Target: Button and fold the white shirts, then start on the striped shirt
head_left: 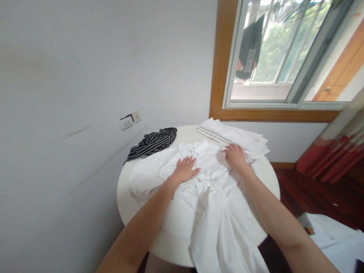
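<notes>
A white collared shirt (pixel 216 189) lies spread and rumpled across the round table, its collar toward the far side and its lower part hanging over the near edge. Flat on the shirt's left part, just below the collar, rests my left hand (pixel 184 170) with fingers spread. My right hand (pixel 235 156) lies on the shirt's upper right part, fingers apart and slightly bent, close to a stack of folded white clothes (pixel 236 132). Neither hand grips the cloth as far as I can see.
The round white table (pixel 170 250) stands against the wall. A black-and-white striped garment (pixel 156 142) lies at its far left edge. A wall socket (pixel 126 123) is above it. To the right are a window, a red and beige curtain (pixel 338 144) and white items (pixel 332 239) low down.
</notes>
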`<state>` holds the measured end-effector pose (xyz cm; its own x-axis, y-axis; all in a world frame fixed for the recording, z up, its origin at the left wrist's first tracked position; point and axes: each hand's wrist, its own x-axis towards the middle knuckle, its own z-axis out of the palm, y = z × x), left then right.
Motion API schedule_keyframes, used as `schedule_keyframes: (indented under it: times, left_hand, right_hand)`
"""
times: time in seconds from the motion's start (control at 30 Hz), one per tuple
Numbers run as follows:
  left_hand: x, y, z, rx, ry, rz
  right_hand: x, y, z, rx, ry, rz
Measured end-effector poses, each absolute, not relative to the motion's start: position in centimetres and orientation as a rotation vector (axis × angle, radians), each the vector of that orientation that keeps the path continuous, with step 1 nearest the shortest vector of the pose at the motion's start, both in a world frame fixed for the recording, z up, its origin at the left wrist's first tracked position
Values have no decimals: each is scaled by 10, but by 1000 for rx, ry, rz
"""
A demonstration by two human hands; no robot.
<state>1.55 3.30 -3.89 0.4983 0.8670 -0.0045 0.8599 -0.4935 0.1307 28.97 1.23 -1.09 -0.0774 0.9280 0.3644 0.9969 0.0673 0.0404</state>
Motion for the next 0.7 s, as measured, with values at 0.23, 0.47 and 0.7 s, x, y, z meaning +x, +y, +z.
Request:
schedule_keyframes:
  times: [0.23,0.47,0.7]
  left_hand:
    - [16,33,-41,2632,1520,115]
    - [15,30,-40,2624,1539,111]
    - [10,29,-35,2588,1531,-6]
  right_hand:
    - [239,8,-33,-1576,-2462,20]
    - [229,6,-43,-1664,-2494,165]
    - [224,4,-41,-1680,-2507,280]
